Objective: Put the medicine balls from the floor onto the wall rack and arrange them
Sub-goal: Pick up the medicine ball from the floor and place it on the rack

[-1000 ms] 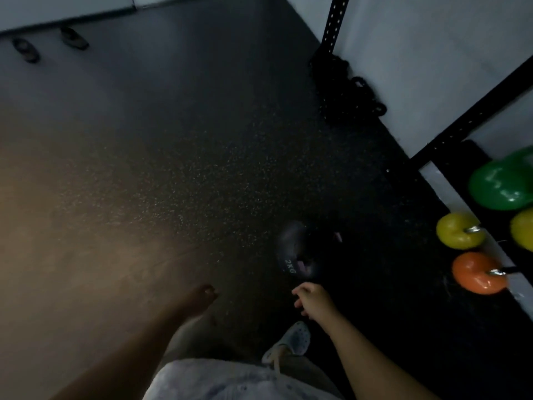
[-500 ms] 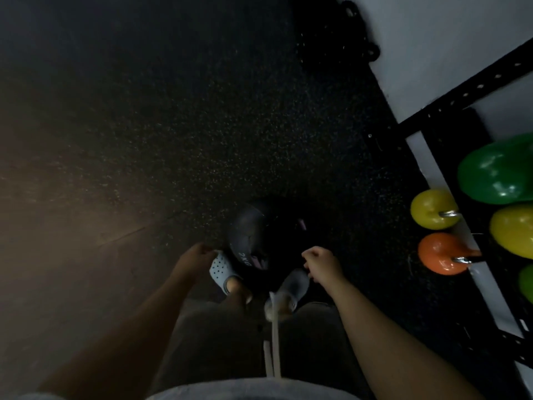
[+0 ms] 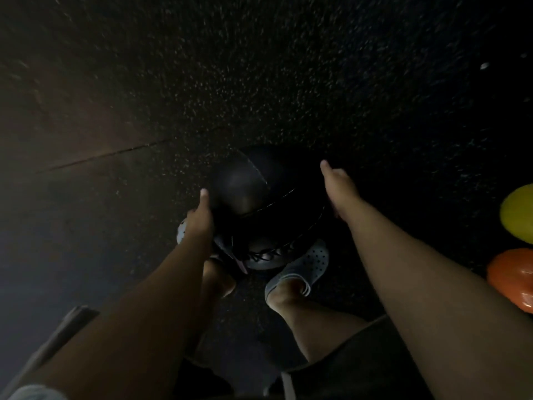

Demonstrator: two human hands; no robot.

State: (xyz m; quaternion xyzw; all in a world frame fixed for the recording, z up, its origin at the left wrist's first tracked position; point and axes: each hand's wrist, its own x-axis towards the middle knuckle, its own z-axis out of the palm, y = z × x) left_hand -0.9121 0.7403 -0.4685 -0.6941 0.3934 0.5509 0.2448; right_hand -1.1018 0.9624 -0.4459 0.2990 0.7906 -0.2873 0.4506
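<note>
A black stitched medicine ball point(image 3: 259, 203) sits on the dark speckled floor just ahead of my feet. My left hand point(image 3: 200, 217) presses against its left side, thumb pointing up. My right hand point(image 3: 337, 186) is on its right side, fingers curled down out of sight behind the ball. Both hands cup the ball from opposite sides. Whether it has left the floor I cannot tell. The wall rack itself is out of frame.
A yellow ball point(image 3: 519, 215) and an orange ball point(image 3: 512, 278) show at the right edge. My grey perforated clogs point(image 3: 300, 264) stand right behind the black ball. A seam in the floor mat point(image 3: 101, 157) runs off to the left.
I have bent down lower, so the ball looks much larger. Both hands moved from above the ball down onto its sides. The green ball and rack posts slid out of view.
</note>
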